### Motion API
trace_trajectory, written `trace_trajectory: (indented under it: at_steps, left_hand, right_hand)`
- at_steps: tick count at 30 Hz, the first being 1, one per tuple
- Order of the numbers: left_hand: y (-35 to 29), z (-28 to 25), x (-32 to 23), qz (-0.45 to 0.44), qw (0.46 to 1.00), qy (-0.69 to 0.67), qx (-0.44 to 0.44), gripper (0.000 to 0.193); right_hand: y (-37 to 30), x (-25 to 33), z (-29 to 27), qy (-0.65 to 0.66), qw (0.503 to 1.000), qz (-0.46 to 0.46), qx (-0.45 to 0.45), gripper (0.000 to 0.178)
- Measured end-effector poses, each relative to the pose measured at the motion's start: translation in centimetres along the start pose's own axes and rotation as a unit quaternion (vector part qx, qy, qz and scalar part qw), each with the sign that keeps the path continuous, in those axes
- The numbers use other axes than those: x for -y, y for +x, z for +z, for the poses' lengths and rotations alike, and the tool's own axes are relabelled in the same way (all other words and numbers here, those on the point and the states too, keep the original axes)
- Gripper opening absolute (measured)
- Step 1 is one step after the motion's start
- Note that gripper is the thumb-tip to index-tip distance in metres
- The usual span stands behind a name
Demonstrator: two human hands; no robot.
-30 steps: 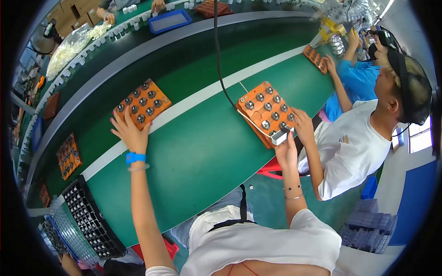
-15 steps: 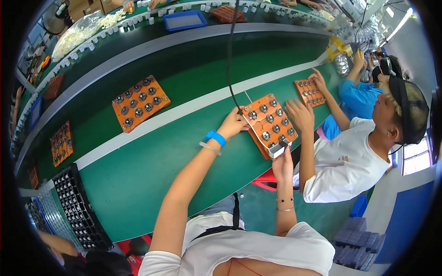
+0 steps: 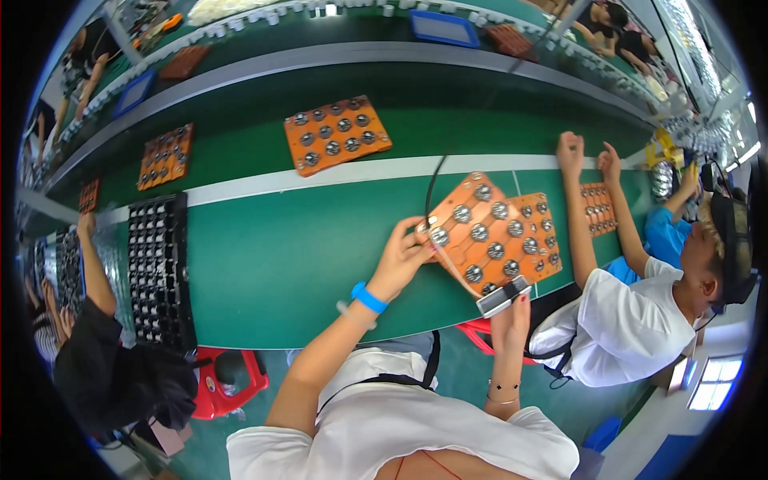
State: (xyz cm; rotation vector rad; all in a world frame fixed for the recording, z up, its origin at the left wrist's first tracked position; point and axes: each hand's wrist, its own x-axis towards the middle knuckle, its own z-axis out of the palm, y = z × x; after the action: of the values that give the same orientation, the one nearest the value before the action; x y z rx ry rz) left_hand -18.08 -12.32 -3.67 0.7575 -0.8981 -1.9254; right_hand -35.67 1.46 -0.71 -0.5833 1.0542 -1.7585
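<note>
An orange tray with rows of shiny round metal pieces is held tilted over the green table. My left hand grips its left edge, fingers closed. At the near corner, my right hand is closed on the tray from below, partly hidden. A small grey-and-black box-shaped piece lies over that corner beside my right thumb; I cannot tell its kind. From it a thin pale strip runs to a dark cable near my left hand. A second orange tray shows partly behind the held one.
More orange trays lie on the dark green belt beyond the pale divider. A black compartment tray stands at the table's left. Co-workers sit on both sides; a person's hand is raised at right. A red stool stands lower left.
The view has turned left. The tray in my hands is now tilted, and a second tray shows to its right. The right-hand co-worker's near hand has moved away from my tray.
</note>
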Motion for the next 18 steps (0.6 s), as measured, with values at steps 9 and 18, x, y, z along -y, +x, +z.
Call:
trace_trajectory:
  at_steps: [9, 18]
  left_hand:
    - [-13.7, -4.7, -1.4, 0.048, 0.949, -0.015, -0.312, 0.045]
    - [-16.8, -6.8, -4.3, -0.069, 0.897, 0.329, -0.288, 0.038]
  right_hand:
    - [-0.6, -6.4, 3.2, 0.119, 0.950, 0.227, 0.177, 0.042]
    - [-0.2, -6.8, 5.4, -0.041, 0.999, 0.010, -0.010, 0.043]
